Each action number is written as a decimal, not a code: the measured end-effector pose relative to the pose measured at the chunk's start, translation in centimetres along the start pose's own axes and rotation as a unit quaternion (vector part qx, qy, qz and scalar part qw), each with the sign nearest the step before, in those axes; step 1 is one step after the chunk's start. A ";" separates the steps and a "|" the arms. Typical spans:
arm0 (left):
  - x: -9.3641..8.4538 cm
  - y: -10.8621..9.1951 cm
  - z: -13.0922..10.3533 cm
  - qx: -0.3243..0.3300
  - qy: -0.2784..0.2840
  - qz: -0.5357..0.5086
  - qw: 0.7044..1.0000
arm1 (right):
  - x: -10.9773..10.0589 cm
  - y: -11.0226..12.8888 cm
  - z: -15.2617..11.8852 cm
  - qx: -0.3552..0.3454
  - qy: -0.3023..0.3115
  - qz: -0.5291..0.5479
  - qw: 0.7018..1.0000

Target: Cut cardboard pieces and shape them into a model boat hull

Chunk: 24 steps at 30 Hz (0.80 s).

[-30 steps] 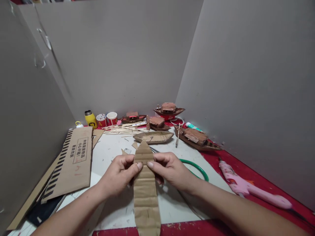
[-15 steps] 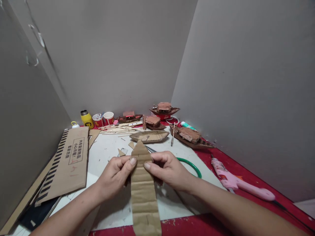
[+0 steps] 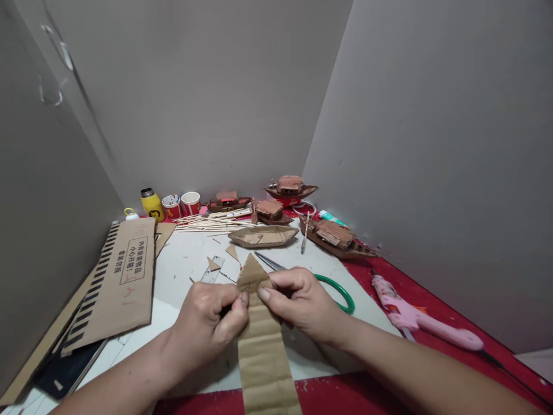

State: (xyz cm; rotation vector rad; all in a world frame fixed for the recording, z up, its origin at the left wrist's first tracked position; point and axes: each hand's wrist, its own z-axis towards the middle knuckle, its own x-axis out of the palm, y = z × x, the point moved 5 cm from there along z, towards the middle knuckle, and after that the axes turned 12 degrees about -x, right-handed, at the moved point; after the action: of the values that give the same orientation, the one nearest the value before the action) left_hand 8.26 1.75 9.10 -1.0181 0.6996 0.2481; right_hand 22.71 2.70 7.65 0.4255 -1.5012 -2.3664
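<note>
A long cardboard strip [image 3: 263, 351] with a pointed far end and several cross creases is held up between both hands. My left hand [image 3: 211, 314] is closed, pinching its left edge just below the point. On the opposite edge my right hand [image 3: 302, 302] grips it, thumb on top and fingers underneath. Beyond the tip lies a boat-shaped cardboard hull [image 3: 263, 236]. Green-handled scissors [image 3: 339, 291] rest on the white board, partly hidden behind my right hand. Small cardboard scraps [image 3: 232, 252] and a clear ruler [image 3: 213, 269] lie near the strip's tip.
Several brown model boats [image 3: 334, 236] stand along the back and right. A pink glue gun [image 3: 425, 320] lies on the red table at right. Thin wooden sticks [image 3: 211, 222], paper cups [image 3: 190, 203] and a yellow bottle [image 3: 152, 204] are at the back. A printed cardboard sheet [image 3: 116, 288] lies left.
The strip and both hands have shifted slightly right and nearer, and the strip's pointed end now bends at a crease. My left fingers have curled tighter. The scissor blades show more.
</note>
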 end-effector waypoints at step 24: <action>1.2 1.9 0.4 -0.226 0.260 -0.248 0.905 | 0.0 -1.0 -0.2 0.032 0.112 0.018 0.993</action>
State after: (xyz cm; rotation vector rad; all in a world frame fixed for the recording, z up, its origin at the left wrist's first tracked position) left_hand 8.38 2.93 7.18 -1.7036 0.8492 -0.3408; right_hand 22.66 2.98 6.62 0.6506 -1.4705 -2.1643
